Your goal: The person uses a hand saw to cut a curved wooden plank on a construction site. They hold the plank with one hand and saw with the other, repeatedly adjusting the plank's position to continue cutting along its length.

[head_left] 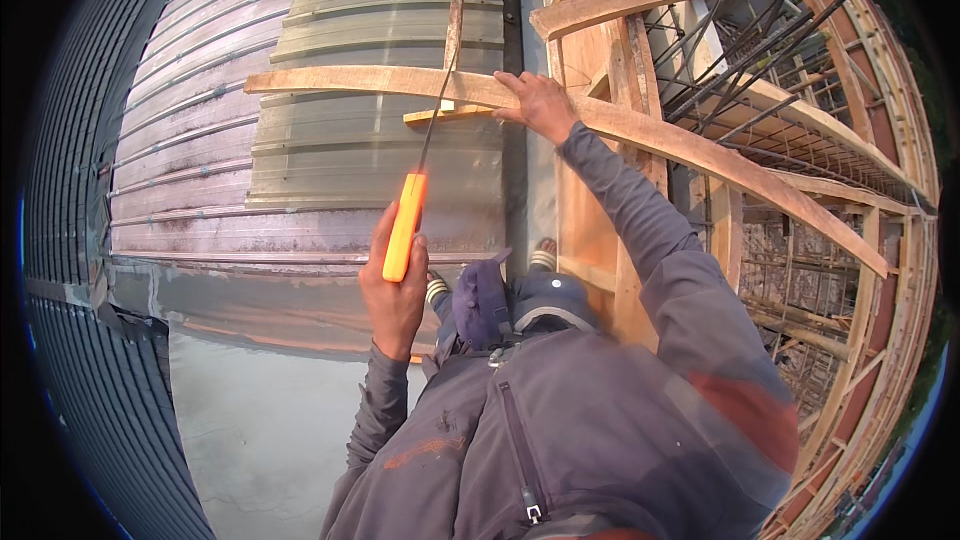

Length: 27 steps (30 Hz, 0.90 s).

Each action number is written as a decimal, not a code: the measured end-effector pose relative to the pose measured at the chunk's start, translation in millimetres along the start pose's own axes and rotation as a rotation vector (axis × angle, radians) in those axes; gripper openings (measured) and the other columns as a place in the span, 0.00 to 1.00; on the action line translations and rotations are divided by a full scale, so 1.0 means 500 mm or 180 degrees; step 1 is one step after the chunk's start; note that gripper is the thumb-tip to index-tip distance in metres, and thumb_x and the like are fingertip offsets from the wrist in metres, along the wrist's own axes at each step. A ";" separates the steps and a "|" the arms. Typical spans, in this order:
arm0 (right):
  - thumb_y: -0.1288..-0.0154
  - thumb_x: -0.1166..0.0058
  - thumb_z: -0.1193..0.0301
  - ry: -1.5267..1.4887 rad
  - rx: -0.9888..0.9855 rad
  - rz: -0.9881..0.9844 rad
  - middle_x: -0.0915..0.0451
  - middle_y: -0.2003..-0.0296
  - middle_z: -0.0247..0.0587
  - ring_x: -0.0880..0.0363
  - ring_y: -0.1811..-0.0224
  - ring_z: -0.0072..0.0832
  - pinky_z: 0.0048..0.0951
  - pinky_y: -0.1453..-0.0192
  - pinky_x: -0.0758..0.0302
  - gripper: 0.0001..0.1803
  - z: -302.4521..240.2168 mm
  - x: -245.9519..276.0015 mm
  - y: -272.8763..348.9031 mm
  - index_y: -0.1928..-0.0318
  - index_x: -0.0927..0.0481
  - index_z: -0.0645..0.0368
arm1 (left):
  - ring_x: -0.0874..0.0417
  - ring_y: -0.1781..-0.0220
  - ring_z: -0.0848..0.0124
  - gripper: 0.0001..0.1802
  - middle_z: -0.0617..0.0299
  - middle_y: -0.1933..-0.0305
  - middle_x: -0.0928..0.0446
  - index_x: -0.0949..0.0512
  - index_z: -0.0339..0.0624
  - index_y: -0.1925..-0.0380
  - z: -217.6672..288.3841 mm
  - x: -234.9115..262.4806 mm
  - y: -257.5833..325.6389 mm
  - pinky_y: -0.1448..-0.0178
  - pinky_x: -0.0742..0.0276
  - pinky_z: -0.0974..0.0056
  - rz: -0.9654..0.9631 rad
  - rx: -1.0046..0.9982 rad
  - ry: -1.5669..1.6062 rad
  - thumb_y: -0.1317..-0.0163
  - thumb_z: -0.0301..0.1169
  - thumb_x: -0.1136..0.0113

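While my left hand (392, 285) closes fully around the orange handle of a handsaw (405, 227), its blade meeting the long wooden plank (640, 135) overhead, my right hand (540, 103) lies open-fingered on that plank beside the cut, above corrugated roofing (330, 130)

hands (395, 290): 2 | orange-handled saw (405, 227): 1 | cap (480, 300): 1 | sandalled feet (544, 256): 2
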State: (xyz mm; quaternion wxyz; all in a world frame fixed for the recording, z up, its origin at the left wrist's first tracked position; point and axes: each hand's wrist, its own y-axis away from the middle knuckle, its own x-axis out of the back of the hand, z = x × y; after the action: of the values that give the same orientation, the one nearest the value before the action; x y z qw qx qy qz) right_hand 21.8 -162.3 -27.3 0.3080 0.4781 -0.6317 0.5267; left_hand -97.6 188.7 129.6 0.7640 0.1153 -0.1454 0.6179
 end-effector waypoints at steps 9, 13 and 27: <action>0.40 0.29 0.37 0.0238 -0.0481 -0.0396 0.17 0.55 0.48 0.16 0.51 0.48 0.49 0.39 0.21 0.45 -0.007 -0.029 -0.008 0.25 0.25 0.36 | 0.26 0.73 0.78 0.29 0.55 0.51 0.15 0.29 0.36 0.24 -0.026 -0.008 0.000 0.70 0.28 0.68 -0.0096 0.0054 -0.0120 0.23 0.24 0.41; 0.46 0.28 0.32 0.0246 -0.0984 -0.0417 0.13 0.50 0.54 0.14 0.43 0.55 0.57 0.39 0.22 0.46 0.034 -0.077 -0.048 0.30 0.21 0.38 | 0.28 0.75 0.79 0.28 0.55 0.51 0.13 0.30 0.37 0.23 -0.050 -0.033 -0.061 0.73 0.30 0.69 -0.0341 -0.0364 -0.0188 0.21 0.28 0.43; 0.48 0.26 0.35 0.0432 -0.1845 0.0248 0.14 0.61 0.47 0.11 0.54 0.45 0.49 0.53 0.25 0.41 0.038 -0.040 -0.062 0.41 0.18 0.47 | 0.29 0.79 0.78 0.28 0.65 0.74 0.28 0.27 0.41 0.25 0.029 -0.063 -0.164 0.77 0.35 0.67 -0.0585 -0.0666 -0.0542 0.19 0.38 0.41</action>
State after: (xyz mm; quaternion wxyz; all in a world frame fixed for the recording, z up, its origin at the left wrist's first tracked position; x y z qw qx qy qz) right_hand 59.6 -174.7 -38.6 0.4528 0.3093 -0.7516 0.3666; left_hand -24.8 137.6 132.0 0.8100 0.0998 -0.2621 0.5149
